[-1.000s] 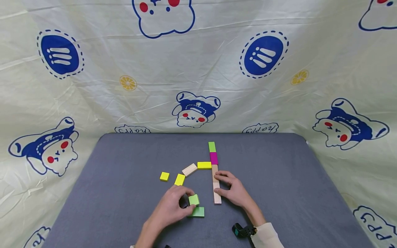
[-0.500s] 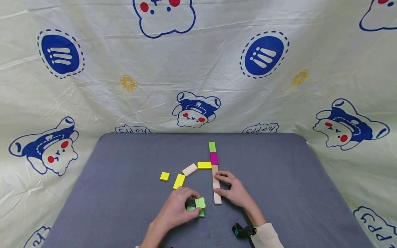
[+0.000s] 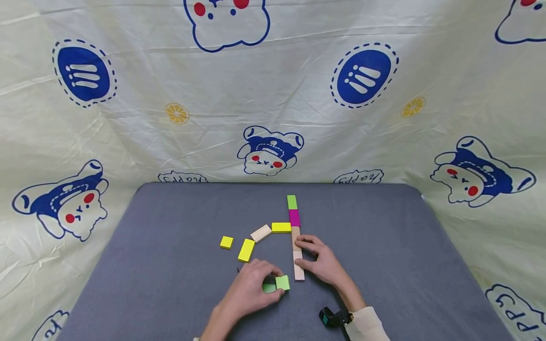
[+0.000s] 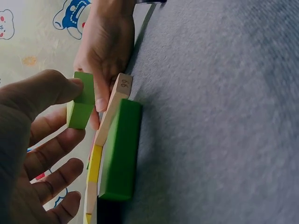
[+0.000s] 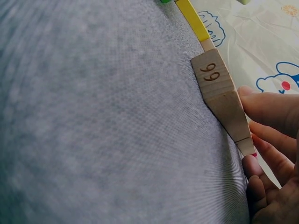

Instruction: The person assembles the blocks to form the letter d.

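In the head view my left hand (image 3: 251, 288) pinches a light green block (image 3: 282, 282) between thumb and fingers. In the left wrist view this block is off the table, with the other fingers loosely bent below it. Beneath it lies a darker green block (image 4: 122, 149), partly covered by my hand in the head view. My right hand (image 3: 322, 261) touches the line of plain wooden blocks, thumb on the nearer wooden block (image 3: 298, 271) and fingers on the farther wooden block (image 3: 295, 232). The nearer block's end bears the number 66 or 99.
Beyond the wooden blocks, a magenta block (image 3: 294, 218) and a green block (image 3: 292, 202) continue the line. A yellow block (image 3: 281, 228), a wooden block (image 3: 261, 233) and another yellow block (image 3: 246, 250) branch off leftward. A small yellow block (image 3: 226, 242) lies apart on the grey table (image 3: 170, 284).
My left hand has moved right and slightly nearer with the light green block, passing over the darker green one. The right hand and the line of blocks have stayed still.
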Available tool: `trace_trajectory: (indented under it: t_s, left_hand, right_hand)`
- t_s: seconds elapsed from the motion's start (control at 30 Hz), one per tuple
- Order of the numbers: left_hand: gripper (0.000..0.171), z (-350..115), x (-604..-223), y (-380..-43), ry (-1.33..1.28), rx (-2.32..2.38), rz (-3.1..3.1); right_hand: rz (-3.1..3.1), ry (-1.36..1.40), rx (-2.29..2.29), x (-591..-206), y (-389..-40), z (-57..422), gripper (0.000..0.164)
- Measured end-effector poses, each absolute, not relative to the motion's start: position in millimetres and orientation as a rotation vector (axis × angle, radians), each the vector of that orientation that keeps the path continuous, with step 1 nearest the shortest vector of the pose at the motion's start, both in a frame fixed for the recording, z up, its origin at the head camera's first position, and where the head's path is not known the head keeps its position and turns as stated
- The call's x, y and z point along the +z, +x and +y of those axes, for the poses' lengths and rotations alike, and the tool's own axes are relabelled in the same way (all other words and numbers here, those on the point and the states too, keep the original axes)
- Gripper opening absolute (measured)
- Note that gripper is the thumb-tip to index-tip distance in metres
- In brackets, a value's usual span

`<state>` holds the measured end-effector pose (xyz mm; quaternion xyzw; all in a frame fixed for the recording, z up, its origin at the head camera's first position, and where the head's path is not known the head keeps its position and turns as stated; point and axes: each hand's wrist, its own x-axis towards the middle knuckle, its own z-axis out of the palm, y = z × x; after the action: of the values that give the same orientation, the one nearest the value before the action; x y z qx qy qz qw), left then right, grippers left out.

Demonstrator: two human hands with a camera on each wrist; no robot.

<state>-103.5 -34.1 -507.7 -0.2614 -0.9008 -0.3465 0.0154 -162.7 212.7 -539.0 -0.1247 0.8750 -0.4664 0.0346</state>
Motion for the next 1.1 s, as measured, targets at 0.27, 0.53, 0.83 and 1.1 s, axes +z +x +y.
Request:
trace_trajectory:
  t_s: [0.27,0.53,0.83,1.1]
  left_hand:
    - [0.024,-25.3,-514.3,-103.4,-0.859,-0.977,-2.79]
    - [0.023,-19.6,-516.7,-103.8,-0.876,-0.962,-2.832]
    - [0.022,-17.3,-519.7,-104.6,-0.905,-0.951,-2.873]
    - [0.021,-15.8,-520.3,-105.1,-0.915,-0.948,-2.906]
  right_hand:
    - [2.716,-0.47,-1.432,-541.1,-163.9,214.3,0.048]
    - [2.697,-0.466,-1.449,-541.1,-165.2,214.1,0.049]
    - [2.692,-0.46,-1.448,-540.5,-164.5,214.4,0.048]
    - [2.699,-0.453,-1.444,-541.1,-163.2,215.9,0.049]
